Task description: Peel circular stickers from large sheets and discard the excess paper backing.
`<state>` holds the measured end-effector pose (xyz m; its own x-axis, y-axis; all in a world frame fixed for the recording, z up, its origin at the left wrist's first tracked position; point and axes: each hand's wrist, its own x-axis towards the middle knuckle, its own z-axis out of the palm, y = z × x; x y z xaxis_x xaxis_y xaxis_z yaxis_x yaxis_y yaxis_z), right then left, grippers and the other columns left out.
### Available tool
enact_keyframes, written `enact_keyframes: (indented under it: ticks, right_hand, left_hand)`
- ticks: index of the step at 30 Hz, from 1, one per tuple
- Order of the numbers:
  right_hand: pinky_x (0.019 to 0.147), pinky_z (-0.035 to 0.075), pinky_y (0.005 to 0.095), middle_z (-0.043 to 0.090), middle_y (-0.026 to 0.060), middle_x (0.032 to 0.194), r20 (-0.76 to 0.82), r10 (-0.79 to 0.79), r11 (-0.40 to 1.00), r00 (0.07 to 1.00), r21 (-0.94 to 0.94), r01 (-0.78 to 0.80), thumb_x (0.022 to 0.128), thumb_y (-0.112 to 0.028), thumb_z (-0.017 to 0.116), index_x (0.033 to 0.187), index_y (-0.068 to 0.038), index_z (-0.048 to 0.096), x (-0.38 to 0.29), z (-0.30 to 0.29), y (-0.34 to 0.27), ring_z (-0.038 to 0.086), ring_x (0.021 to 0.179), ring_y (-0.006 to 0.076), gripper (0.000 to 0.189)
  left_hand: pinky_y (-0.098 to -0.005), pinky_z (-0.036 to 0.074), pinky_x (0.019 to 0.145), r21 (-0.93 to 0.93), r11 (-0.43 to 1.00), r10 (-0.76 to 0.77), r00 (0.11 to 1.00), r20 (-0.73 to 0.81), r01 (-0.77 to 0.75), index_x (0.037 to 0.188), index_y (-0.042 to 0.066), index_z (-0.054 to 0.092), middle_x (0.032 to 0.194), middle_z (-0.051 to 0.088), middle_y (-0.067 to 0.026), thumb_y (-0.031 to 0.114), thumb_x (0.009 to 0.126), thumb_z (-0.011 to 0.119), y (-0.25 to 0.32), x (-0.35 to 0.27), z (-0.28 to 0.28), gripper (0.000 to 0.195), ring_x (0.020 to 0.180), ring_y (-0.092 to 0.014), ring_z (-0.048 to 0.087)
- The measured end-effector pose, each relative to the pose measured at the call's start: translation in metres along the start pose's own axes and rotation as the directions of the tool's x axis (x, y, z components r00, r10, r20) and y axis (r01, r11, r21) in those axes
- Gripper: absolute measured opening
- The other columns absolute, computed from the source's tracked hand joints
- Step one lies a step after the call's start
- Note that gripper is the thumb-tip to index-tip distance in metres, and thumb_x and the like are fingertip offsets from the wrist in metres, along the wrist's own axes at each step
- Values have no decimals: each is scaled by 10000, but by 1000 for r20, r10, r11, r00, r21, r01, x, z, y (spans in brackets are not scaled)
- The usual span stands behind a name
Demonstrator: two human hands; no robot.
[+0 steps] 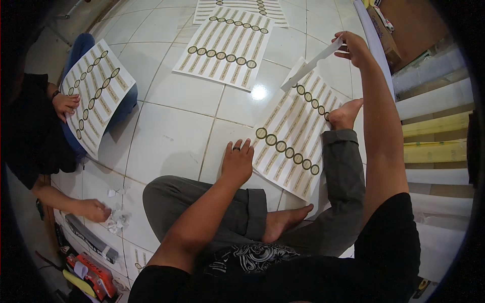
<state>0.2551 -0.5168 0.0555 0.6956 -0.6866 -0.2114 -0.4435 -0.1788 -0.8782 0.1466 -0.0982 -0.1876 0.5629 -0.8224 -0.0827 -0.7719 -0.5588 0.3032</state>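
In front of my crossed legs a printed label sheet (285, 120) lies on the tiled floor, with slanted rows of text bands and dark-ringed circles. My right hand (353, 47) is raised past its far end, pinching a narrow white strip (311, 65). That strip slants down to the sheet's upper left edge; whether it is still attached there I cannot tell. Palm down, my left hand (238, 161), with a dark ring, rests at the sheet's left edge, fingers extended and slightly apart. My right foot (344, 113) covers part of the sheet's right side.
More printed sheets (223, 47) lie farther ahead. At left a person holds a similar sheet (96, 96), their other hand (93, 210) at crumpled scraps (119, 219). Rolls of material (435, 151) line the right. A red box (93, 274) sits at lower left.
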Motion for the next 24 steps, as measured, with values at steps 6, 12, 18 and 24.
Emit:
enact_keyframes:
  ticks: [6,12,18,24]
  right_hand:
    - [852,564,386,660,120,1076,-73,-30,999,997,-44,27,874,-121,499,1146,-27,600,8,-22,-27,631,998,264,304]
    - [842,570,361,669,114,1076,-102,-55,998,993,-37,51,901,-128,498,1156,-21,597,10,-34,-41,636,985,251,294]
    - [873,563,349,658,103,1109,-164,-88,996,983,-27,84,903,-134,475,1175,-31,588,15,-54,-58,631,1014,231,312]
    - [847,583,353,656,130,1098,-223,-178,984,958,-44,173,942,-116,452,1182,2,582,21,-84,-89,627,1026,245,298]
  left_hand:
    - [-506,237,1142,-26,1000,-6,1000,13,6,1281,50,552,1475,447,-122,160,919,449,1,1,-1,392,1364,-302,395]
    - [-501,243,1135,-22,1000,-12,1000,23,13,1286,53,549,1474,447,-121,158,917,452,0,1,-3,396,1360,-303,399]
    - [-505,250,1125,-42,999,-17,1000,5,17,1258,49,566,1458,464,-124,158,911,460,1,1,-2,380,1348,-306,412]
    - [-516,276,1105,-93,996,-15,1000,-10,14,1238,37,575,1445,473,-147,127,868,495,1,2,-2,390,1336,-321,429]
